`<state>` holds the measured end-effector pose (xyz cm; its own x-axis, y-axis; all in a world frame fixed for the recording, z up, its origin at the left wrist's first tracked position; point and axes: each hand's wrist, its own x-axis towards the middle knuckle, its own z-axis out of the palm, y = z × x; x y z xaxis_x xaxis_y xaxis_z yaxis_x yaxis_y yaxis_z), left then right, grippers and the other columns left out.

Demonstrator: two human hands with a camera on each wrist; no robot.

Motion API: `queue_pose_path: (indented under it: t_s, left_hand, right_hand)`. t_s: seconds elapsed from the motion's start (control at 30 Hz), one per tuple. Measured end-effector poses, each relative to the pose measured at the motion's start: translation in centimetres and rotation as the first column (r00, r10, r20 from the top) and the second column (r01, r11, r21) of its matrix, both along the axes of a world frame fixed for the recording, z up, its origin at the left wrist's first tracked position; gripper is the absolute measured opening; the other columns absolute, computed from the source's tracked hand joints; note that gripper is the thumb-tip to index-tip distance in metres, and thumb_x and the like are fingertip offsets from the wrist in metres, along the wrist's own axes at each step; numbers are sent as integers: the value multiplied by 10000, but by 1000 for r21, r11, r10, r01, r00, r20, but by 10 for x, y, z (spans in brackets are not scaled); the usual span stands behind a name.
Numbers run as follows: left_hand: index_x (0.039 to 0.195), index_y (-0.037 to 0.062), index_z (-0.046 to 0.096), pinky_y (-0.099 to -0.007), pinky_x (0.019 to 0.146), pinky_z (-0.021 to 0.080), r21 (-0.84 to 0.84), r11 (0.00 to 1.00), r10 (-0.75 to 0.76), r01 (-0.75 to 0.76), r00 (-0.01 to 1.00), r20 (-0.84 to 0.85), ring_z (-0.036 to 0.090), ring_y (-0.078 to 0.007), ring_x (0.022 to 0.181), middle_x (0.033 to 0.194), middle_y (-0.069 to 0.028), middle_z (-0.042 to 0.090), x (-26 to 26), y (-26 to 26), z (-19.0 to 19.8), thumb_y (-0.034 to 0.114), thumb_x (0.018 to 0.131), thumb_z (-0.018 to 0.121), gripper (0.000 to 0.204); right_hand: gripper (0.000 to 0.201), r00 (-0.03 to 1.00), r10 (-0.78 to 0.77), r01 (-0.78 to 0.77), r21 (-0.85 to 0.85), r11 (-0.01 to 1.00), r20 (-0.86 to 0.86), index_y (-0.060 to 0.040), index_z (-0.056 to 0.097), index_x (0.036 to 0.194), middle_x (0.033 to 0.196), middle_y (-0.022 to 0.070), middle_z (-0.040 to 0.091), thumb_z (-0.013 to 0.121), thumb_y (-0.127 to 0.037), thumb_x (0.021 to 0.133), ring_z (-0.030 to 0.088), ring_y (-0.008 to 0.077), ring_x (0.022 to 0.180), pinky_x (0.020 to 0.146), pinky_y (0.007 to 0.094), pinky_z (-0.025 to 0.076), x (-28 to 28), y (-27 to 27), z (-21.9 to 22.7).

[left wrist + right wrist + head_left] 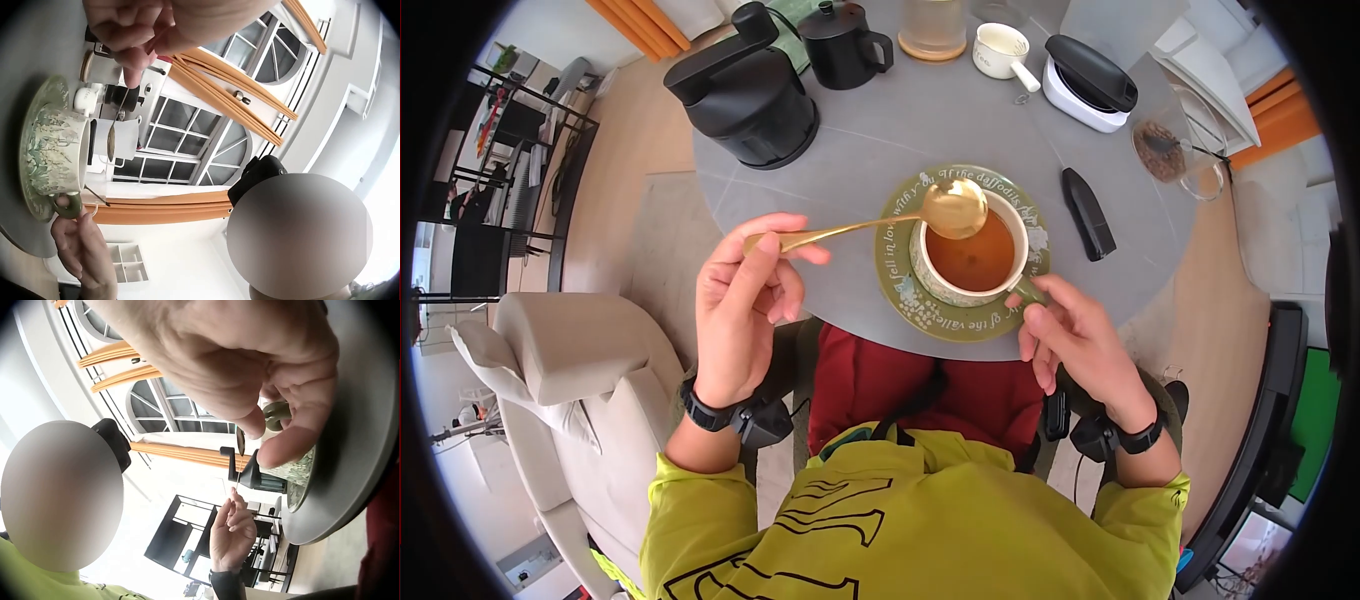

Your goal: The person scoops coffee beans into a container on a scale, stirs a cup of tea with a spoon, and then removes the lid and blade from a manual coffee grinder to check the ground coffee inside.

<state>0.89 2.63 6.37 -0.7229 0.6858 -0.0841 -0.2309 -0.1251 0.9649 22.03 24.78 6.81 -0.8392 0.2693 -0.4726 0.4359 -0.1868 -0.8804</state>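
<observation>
My left hand (740, 285) pinches the handle end of a gold spoon (956, 208), whose bowl hangs over the far left rim of a teacup (937, 277). Reddish-brown tea (975, 258) fills much of the cup. Under it lies a green saucer (897, 262) with white lettering and flowers. At the cup's near right side, my right hand (1075, 335) holds the green cup handle (1027, 290) between thumb and fingers. From the left wrist view, the cup's flowered outer wall (56, 149) stands upright on the saucer, and the spoon (112, 142) is clear of the cup.
A black grinder-like appliance (745, 105) and a black pot (838, 50) stand at the back left. Farther right are a small white cup (1000, 52), a black-and-white device (1090, 85) and a jar (1162, 150). A slim black object (1088, 214) lies right of the saucer.
</observation>
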Motion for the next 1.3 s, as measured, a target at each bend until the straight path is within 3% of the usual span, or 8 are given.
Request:
queue_pose_path:
  t_s: [0.33,0.57,0.77,1.0,1.07,1.17,1.23,1.3]
  left_hand:
    - [1115,-19,570,-182,455,319,57,997,61,-54,992,-112,449,-66,487,886,-153,679,-13,-12,8,217,1005,427,297]
    - [1101,-20,569,-178,442,315,80,991,119,-111,988,-102,447,-68,479,869,-153,679,-23,-16,9,229,1002,438,299]
    - [1100,-26,557,-177,444,317,77,986,158,-150,983,-98,443,-70,476,866,-152,676,-28,-18,8,236,1002,437,304]
    - [1100,-17,522,-167,430,293,124,980,170,-155,978,-123,398,-64,457,870,-125,638,-32,-20,8,252,1007,421,302]
    - [1112,-4,500,-161,426,279,110,982,170,-154,974,-152,350,-54,444,866,-99,609,-33,-19,8,260,1014,400,299]
    - [1114,-6,494,-162,422,280,122,980,174,-156,973,-153,354,-55,443,867,-100,606,-34,-21,6,261,1016,397,300]
    - [1076,-33,530,-174,422,317,164,969,204,-187,974,-97,453,-83,458,856,-154,652,-34,-21,5,253,1007,430,311]
    - [1074,-33,528,-175,423,319,177,969,195,-174,975,-104,456,-84,459,858,-155,652,-35,-22,4,252,1007,429,309]
  right_hand:
    - [280,997,3,-12,113,993,83,1,571,888,599,17,531,517,-256,984,496,59,429,384,207,388,-7,4,-1]
    - [295,993,-106,100,122,988,50,-9,573,845,609,9,534,532,-269,977,486,57,426,379,203,363,-9,-4,-1]
    - [265,977,-215,215,-34,976,17,-1,574,853,614,13,540,539,-235,972,485,58,416,375,189,347,-2,-7,-2]
    - [255,956,-219,240,89,967,-195,28,586,726,595,23,547,580,-143,915,485,80,426,407,219,329,15,-12,34]
    - [255,934,-103,171,176,970,-341,47,610,769,599,45,553,605,-175,893,503,97,454,435,243,351,18,-10,38]
    - [276,907,-57,144,178,973,-418,58,629,812,630,85,569,658,-212,858,528,167,487,465,274,378,19,-8,38]
    - [277,883,13,105,225,969,-469,48,634,819,640,108,566,700,-221,831,530,221,505,470,290,381,17,-4,39]
    - [276,880,37,92,246,965,-474,47,633,820,644,112,565,701,-220,830,525,218,506,467,292,377,15,-3,38]
